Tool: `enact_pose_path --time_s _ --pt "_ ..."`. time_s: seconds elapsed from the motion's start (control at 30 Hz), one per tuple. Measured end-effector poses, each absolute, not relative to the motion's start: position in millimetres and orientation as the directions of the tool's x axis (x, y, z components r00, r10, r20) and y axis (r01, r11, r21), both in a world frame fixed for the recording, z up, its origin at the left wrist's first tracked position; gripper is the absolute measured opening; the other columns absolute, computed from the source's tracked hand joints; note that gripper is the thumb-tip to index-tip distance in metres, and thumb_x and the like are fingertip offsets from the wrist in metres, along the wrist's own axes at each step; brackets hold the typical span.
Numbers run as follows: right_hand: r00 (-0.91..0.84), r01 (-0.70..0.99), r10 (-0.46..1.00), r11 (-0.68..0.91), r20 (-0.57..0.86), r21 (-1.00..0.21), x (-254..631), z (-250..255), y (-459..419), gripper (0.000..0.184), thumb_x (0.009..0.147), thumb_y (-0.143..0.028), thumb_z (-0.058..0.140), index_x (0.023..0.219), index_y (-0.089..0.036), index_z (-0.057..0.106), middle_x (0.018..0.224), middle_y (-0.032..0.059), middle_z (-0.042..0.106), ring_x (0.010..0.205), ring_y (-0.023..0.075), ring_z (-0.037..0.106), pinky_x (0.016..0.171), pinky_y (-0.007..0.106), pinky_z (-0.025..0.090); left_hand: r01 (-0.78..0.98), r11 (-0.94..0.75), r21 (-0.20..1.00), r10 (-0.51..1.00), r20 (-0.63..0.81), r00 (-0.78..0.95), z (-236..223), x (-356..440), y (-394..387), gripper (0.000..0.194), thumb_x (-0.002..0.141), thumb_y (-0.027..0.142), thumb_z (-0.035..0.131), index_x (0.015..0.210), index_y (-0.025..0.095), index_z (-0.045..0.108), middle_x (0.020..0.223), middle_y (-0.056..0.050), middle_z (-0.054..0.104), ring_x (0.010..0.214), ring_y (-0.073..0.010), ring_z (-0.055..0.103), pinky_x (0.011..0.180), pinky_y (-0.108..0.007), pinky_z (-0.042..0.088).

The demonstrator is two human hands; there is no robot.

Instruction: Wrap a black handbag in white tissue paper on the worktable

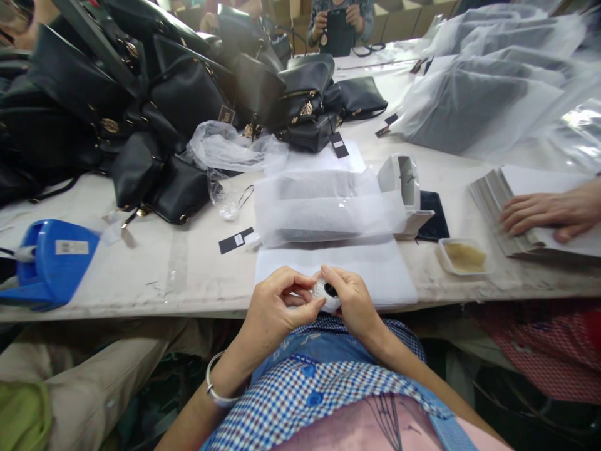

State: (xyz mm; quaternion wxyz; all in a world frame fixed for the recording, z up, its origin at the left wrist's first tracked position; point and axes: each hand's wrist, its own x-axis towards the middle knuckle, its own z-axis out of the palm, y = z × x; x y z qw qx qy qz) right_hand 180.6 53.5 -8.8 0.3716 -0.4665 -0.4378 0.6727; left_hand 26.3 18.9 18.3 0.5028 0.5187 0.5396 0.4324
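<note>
Close to my body, just over the table's front edge, a small white rounded object [325,297] with a dark round part is held between both hands. My left hand [277,307] pinches its left side with thumb and fingers. My right hand [354,304] closes around its right side, covering part of it. Its exact kind cannot be made out. Behind my hands, a dark item wrapped in white translucent sheet [323,210] lies on white paper [375,266]. A black tag [235,240] lies to the left of the wrapped item.
Black handbags [188,88] pile up at the back left; a blue plastic holder [59,263] stands at the left edge. Right are a white dispenser-like box [401,181], a shallow dish [464,257] and a stack of boards [488,207] under a co-worker's hand [549,213]. Plastic-wrapped bags [483,94] lie behind.
</note>
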Motion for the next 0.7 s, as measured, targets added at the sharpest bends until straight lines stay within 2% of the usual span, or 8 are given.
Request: enact_pose_path --time_s 0.2,0.3,0.4,0.53,0.7 --pt "-0.306 -0.046 0.906 -0.321 -0.292 -0.946 178.8 -5.0 48.5 0.046 0.091 -0.056 0.053 0.074 -0.017 0.069 0.058 -0.0006 0.053 0.049 0.0118 0.043 0.043 0.024 0.031 0.117 0.103 0.988 0.994 -0.105 0.013 14.1 21.4 16.2 0.019 0.084 0.035 0.073 0.085 0.017 0.07 0.081 -0.003 0.066 0.071 -0.0135 0.066 0.064 -0.023 0.058" --pt "-0.317 -0.056 0.9 -0.332 -0.299 -0.941 179.9 -3.8 49.8 0.045 0.091 -0.056 0.052 0.076 -0.017 0.07 0.057 -0.001 0.053 0.048 0.0117 0.043 0.043 0.025 0.031 0.116 0.101 0.988 0.993 -0.108 0.057 18.2 20.5 16.6 0.021 0.082 0.035 0.074 0.091 0.017 0.069 0.089 -0.004 0.067 0.076 -0.015 0.068 0.065 -0.024 0.059" --pt "-0.283 0.005 0.921 -0.28 -0.27 -0.96 181.7 -3.6 52.1 0.045 0.091 -0.055 0.052 0.076 -0.017 0.072 0.058 -0.0006 0.054 0.05 0.0122 0.045 0.046 0.025 0.033 0.151 0.116 0.982 0.988 -0.13 0.083 21.6 20.9 16.9 0.026 0.078 0.034 0.078 0.096 0.018 0.067 0.096 -0.005 0.067 0.079 -0.0151 0.068 0.065 -0.023 0.059" --pt "-0.279 0.042 0.924 -0.263 -0.264 -0.964 181.9 -3.7 52.2 0.047 0.09 -0.056 0.052 0.075 -0.017 0.072 0.057 0.0 0.055 0.05 0.0128 0.046 0.046 0.025 0.034 0.129 0.144 0.981 0.983 -0.157 0.098 19.2 22.3 15.6 0.026 0.076 0.031 0.078 0.095 0.017 0.065 0.093 -0.004 0.067 0.072 -0.0132 0.068 0.062 -0.022 0.059" --pt "-0.283 0.004 0.908 -0.322 -0.31 -0.947 179.2 -5.3 49.4 0.048 0.088 -0.058 0.054 0.075 -0.016 0.072 0.056 0.0004 0.055 0.047 0.0126 0.046 0.041 0.024 0.034 0.117 0.088 0.989 0.994 -0.096 0.061 12.9 25.4 13.3 0.022 0.077 0.029 0.078 0.091 0.017 0.065 0.091 -0.002 0.063 0.067 -0.0105 0.065 0.057 -0.019 0.057"
